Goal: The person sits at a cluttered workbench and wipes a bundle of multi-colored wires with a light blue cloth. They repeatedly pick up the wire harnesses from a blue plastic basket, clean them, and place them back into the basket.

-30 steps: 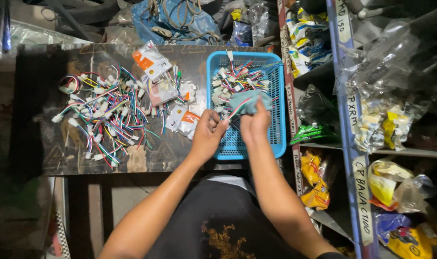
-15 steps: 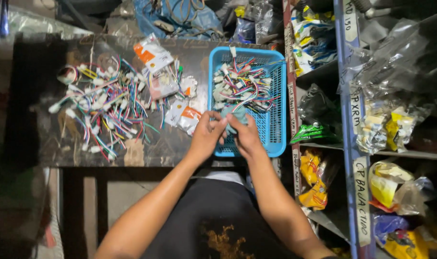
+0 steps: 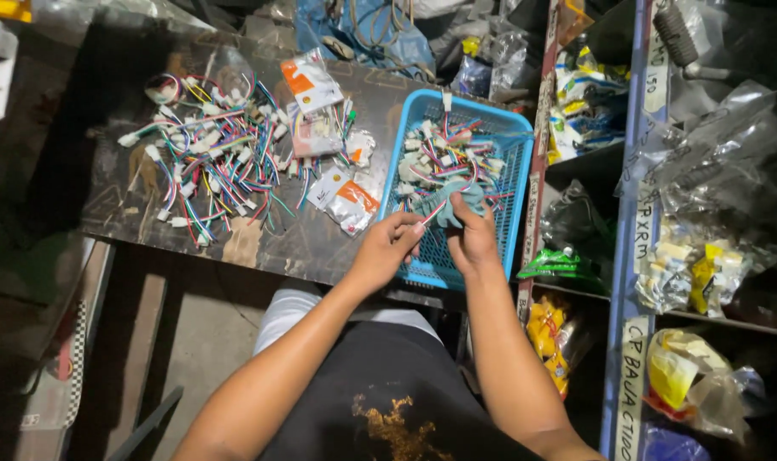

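Both hands have kept to the near end of the blue basket (image 3: 515,141) since a second ago, though the right hand (image 3: 471,242), which sat higher over the basket then, now lies lower, level with the left. Left hand (image 3: 387,248) is curled, thumb and fingertips pinching one end of a small wire connector piece (image 3: 431,211) with red and white leads. Right hand is also curled, its fingers closed on the grey-green part of a bundle (image 3: 453,203) just above that piece, so the two hands nearly touch over the basket's near left corner. Inside the basket lies a tangle of white plugs and coloured wires (image 3: 444,158), just beyond the fingertips. On the dark worn table (image 3: 294,243), left of the basket, lie several small clear packets with orange and white labels (image 3: 341,195), and farther left a wide heap of loose coloured wire harnesses (image 3: 209,162). Metal shelving (image 3: 636,256) stands at the right, stuffed with plastic bags of parts (image 3: 712,265). Whether the pinched piece is joined to the bundle cannot be told.
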